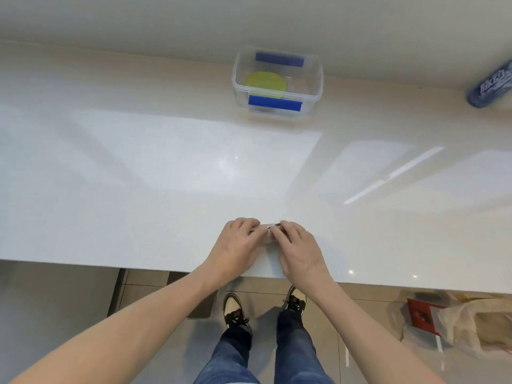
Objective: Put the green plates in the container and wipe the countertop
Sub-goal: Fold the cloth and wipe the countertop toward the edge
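The round green plates (pixel 265 84) are sitting inside the clear plastic container with blue clips (pixel 278 84) at the back of the glossy white worktop (pixel 138 176). Both hands, left (pixel 235 246) and right (pixel 297 249), are pinching what may be a small folded wipe (pixel 269 231) near the front edge; wiping is starting, and broad strokes should be coming next.

A single wide-angle view from the person's head looks forward and steeply down. It takes in the white worktop (pixel 166 167) from its near edge to the far edge where it meets the wall. Beyond the near edge the floor (pixel 171 278) and the person's own shoes show straight below. Both forearms enter from the bottom corners, close to the lens. The wide lens bends the worktop's far edge.
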